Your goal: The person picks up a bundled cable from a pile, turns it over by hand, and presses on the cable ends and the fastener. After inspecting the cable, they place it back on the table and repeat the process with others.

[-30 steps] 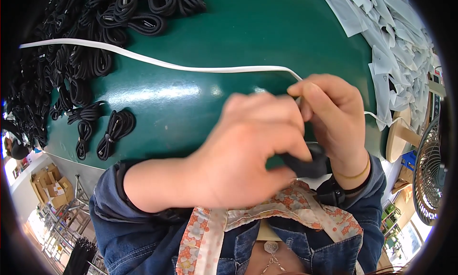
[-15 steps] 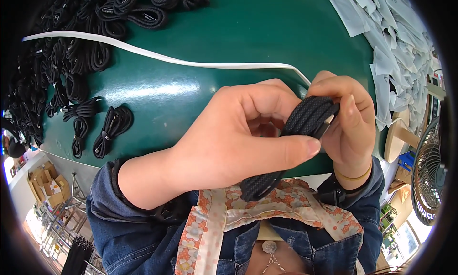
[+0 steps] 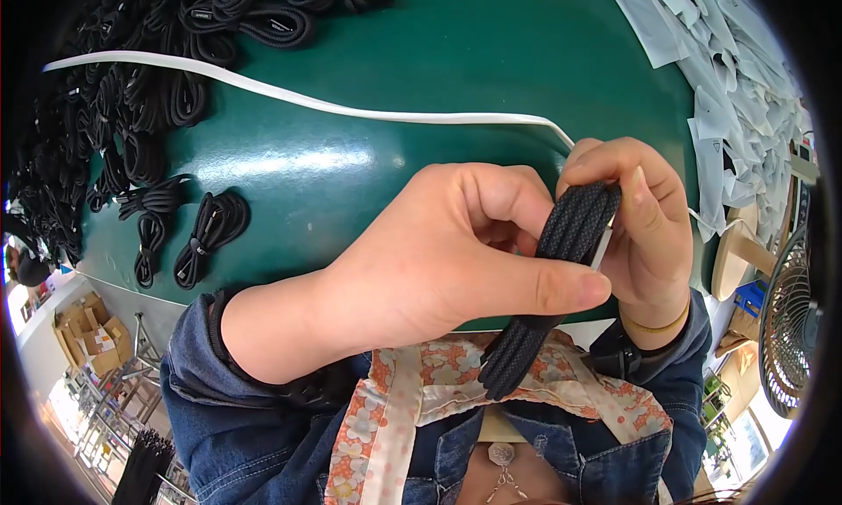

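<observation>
Floral cloth apron [image 3: 438, 378] at bottom. Black cable coil [image 3: 574, 229] center-right, in front of it: ribbed woven cover, long flattened loops, shiny metal plug [image 3: 603, 246] at its right edge. Left hand [image 3: 438, 251]: thumb and fingers closed around the coil. Right hand [image 3: 645, 211]: fingers curled at its top end, where a flat, smooth white strip [image 3: 351, 112] runs in; can't tell exactly what they pinch. Best, I'd judge: keep loops flat and even, squeeze firmly, plug lying along them. Glossy green table [image 3: 491, 58] beyond; tied cable bundles [image 3: 213, 229] at left, thin frosted pouches [image 3: 710, 67] upper right.
</observation>
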{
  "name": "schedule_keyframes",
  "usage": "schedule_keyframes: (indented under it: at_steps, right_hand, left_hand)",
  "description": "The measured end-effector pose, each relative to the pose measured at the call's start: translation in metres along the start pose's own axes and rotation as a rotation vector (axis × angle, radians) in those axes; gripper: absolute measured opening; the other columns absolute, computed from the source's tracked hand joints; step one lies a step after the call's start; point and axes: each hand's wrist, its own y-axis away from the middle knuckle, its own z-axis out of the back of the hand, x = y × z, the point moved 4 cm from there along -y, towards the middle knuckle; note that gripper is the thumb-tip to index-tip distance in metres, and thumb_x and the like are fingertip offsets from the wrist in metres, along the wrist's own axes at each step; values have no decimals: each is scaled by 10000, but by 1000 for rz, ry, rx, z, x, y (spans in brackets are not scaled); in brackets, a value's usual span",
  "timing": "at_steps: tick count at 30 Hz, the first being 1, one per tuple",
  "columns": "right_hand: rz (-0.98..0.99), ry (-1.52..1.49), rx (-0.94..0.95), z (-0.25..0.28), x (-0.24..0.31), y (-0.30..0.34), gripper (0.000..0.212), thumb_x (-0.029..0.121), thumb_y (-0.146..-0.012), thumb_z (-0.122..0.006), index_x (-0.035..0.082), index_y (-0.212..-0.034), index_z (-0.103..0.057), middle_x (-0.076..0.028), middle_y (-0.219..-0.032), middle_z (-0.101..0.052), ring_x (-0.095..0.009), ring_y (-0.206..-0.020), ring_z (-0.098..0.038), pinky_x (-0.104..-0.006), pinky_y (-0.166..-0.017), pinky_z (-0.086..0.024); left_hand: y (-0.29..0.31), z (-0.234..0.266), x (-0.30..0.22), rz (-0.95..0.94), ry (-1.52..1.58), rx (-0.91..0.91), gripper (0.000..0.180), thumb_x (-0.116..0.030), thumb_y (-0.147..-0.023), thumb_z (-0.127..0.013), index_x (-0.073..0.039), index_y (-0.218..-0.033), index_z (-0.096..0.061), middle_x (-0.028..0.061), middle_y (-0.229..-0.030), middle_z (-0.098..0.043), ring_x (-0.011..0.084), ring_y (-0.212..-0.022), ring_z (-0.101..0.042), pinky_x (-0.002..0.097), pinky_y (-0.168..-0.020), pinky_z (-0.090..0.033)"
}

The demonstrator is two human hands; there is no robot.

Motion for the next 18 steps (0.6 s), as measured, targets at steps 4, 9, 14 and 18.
schedule_keyframes:
  at_steps: [4,9,14,18]
  right_hand:
    - [30,40,-21,-1,1,1,346,308,-829,-428,-30,-849,-500,-91,-722,-470,-119,-632,-403,-204,-556,-333]
    - [50,80,42,1,6,1,326,283,-808,-463,-36,-858,-510,-88,-721,-481,-120,-647,-428,-199,-551,-338]
    - [-136,318,422,7,20,4,247,127,-771,-522,-53,-939,-524,-66,-709,-508,-119,-645,-520,-189,-534,-393]
    - [-431,537,482,1,17,6,334,198,-788,-504,-57,-1004,-491,-108,-804,-513,-152,-737,-529,-206,-588,-405]
  left_hand:
    - [0,1,-1,11,-50,2,185,28,-634,-641,-19,-795,-564,105,-866,-566,143,-808,-537,252,-714,-430]
    - [0,-1,-2,-19,-77,-11,153,23,-650,-633,-27,-760,-539,75,-826,-552,118,-770,-527,230,-692,-427]
    - [6,4,-9,-152,-122,-83,155,-29,-677,-635,-45,-700,-483,27,-755,-511,94,-689,-489,215,-622,-406]
    - [34,1,-34,-285,-605,-87,191,-68,-665,-653,-43,-689,-465,29,-723,-494,116,-667,-473,232,-588,-380]
